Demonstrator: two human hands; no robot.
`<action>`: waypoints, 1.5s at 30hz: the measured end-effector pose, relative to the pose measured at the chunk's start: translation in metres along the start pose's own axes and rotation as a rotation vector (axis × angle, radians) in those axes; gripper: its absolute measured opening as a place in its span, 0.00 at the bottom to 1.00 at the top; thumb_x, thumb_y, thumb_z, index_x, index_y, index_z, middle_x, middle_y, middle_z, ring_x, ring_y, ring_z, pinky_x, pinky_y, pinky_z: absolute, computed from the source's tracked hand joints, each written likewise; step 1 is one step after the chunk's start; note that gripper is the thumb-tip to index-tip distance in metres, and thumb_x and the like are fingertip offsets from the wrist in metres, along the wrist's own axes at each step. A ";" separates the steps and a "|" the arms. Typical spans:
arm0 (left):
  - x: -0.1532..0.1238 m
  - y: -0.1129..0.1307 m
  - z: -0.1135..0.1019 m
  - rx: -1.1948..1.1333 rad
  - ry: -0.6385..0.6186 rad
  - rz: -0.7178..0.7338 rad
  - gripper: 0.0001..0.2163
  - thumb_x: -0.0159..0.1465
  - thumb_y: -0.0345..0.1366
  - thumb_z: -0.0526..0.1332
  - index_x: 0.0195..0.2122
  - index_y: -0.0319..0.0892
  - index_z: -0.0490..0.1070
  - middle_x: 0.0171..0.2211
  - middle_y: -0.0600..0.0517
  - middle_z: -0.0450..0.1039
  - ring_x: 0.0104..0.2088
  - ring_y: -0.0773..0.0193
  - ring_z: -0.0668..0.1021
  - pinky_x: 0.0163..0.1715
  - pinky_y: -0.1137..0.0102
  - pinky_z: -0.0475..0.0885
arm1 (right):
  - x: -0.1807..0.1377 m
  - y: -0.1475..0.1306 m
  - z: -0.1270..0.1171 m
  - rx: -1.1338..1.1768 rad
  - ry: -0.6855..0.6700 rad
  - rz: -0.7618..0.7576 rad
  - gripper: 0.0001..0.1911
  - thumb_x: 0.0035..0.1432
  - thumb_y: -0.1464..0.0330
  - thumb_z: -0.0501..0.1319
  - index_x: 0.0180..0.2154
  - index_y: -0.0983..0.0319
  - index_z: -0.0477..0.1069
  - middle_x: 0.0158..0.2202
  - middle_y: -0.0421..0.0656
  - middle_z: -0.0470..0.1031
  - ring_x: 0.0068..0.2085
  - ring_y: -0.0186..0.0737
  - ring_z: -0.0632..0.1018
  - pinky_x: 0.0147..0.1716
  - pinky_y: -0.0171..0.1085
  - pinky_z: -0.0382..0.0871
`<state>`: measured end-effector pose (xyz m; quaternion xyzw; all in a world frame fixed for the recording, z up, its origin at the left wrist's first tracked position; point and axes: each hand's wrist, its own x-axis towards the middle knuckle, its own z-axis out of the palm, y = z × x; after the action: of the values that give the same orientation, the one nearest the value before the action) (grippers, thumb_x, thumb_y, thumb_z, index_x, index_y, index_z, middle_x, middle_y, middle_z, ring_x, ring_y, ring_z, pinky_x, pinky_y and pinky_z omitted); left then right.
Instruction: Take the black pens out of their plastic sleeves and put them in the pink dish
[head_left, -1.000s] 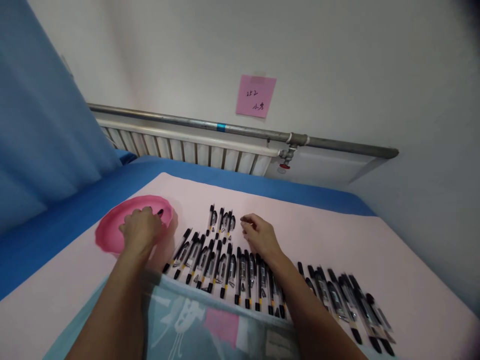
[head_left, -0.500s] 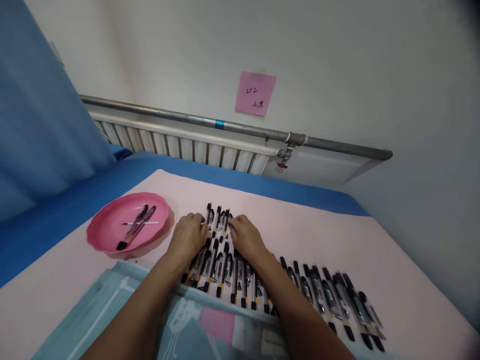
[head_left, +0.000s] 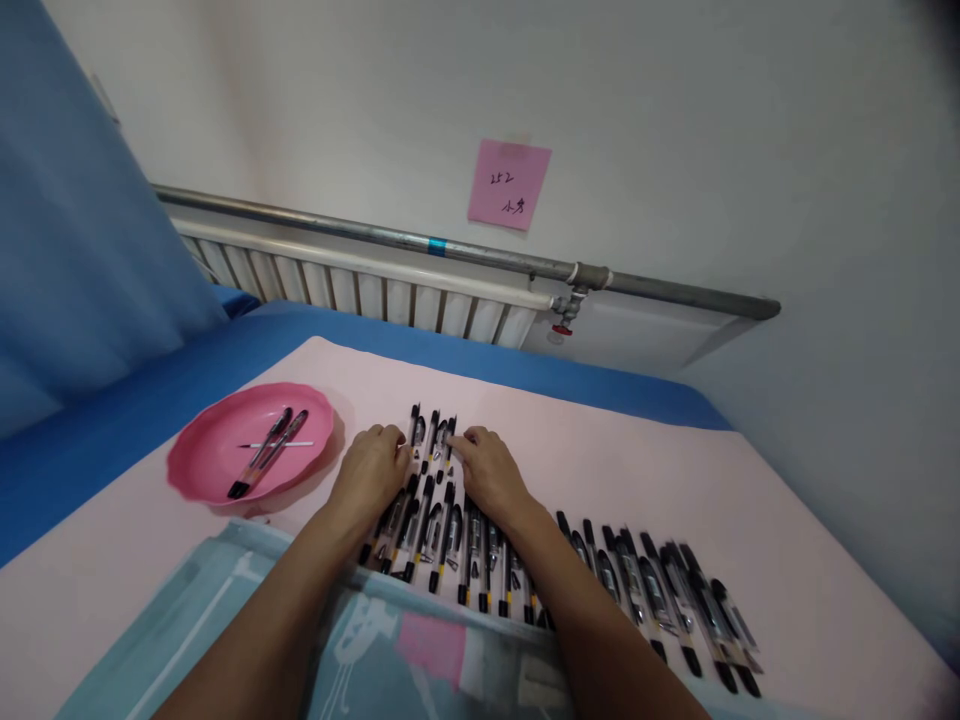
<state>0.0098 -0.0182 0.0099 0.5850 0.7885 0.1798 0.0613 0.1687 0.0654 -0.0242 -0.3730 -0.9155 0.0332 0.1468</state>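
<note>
Pen parts lie side by side on the pink tabletop: clear barrels with black ends, dark caps and small metallic tips. A short back row of pen parts (head_left: 434, 440) sits between my hands. My left hand (head_left: 369, 468) is curled at its left edge, fingertips close to the leftmost barrel. From the other side, my right hand (head_left: 491, 472) reaches in with its fingertips at the rightmost barrel (head_left: 451, 432). Whether either hand grips a part is hidden by the fingers. A front row of pen parts (head_left: 450, 535) runs below my wrists, partly covered by my forearms.
To the left, a pink scalloped dish (head_left: 191, 450) holds two pens (head_left: 274, 455) and a thin white stick with a dark tip. More pen parts (head_left: 660, 590) lie at the right. Blue-green patterned cloth (head_left: 360, 650) covers the near edge. A radiator (head_left: 352, 285) stands behind.
My right fingertips have shifted slightly left over the rightmost barrel. A dark cap seen beside them earlier is no longer visible. My left hand stays nearly in place; the view has shifted slightly.
</note>
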 end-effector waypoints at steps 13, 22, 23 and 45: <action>0.001 -0.004 0.004 0.009 -0.011 0.004 0.12 0.60 0.35 0.49 0.35 0.38 0.70 0.34 0.44 0.72 0.37 0.57 0.72 0.37 0.66 0.65 | -0.002 0.000 -0.005 -0.138 -0.069 0.098 0.11 0.55 0.75 0.50 0.36 0.61 0.70 0.37 0.47 0.67 0.36 0.42 0.66 0.32 0.37 0.54; 0.000 -0.002 0.002 0.001 -0.023 0.006 0.12 0.59 0.35 0.49 0.35 0.38 0.70 0.34 0.44 0.72 0.37 0.56 0.72 0.37 0.66 0.64 | 0.006 -0.008 -0.002 -0.049 -0.061 0.072 0.13 0.57 0.72 0.49 0.42 0.60 0.68 0.37 0.46 0.67 0.38 0.40 0.67 0.35 0.35 0.55; 0.000 -0.002 0.002 -0.001 -0.024 0.005 0.12 0.59 0.35 0.49 0.35 0.38 0.70 0.34 0.44 0.72 0.37 0.56 0.72 0.37 0.66 0.64 | 0.006 -0.008 -0.002 -0.059 -0.060 0.067 0.12 0.57 0.72 0.50 0.41 0.60 0.68 0.36 0.46 0.67 0.37 0.40 0.67 0.35 0.35 0.55; -0.001 0.001 0.004 0.015 -0.030 0.004 0.11 0.60 0.36 0.50 0.35 0.39 0.70 0.34 0.45 0.72 0.37 0.57 0.72 0.36 0.67 0.64 | 0.007 -0.005 -0.002 -0.104 -0.092 0.219 0.08 0.56 0.68 0.49 0.35 0.62 0.66 0.31 0.44 0.74 0.32 0.40 0.73 0.26 0.35 0.51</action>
<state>0.0124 -0.0179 0.0070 0.5898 0.7876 0.1651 0.0681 0.1612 0.0660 -0.0196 -0.4761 -0.8755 0.0188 0.0807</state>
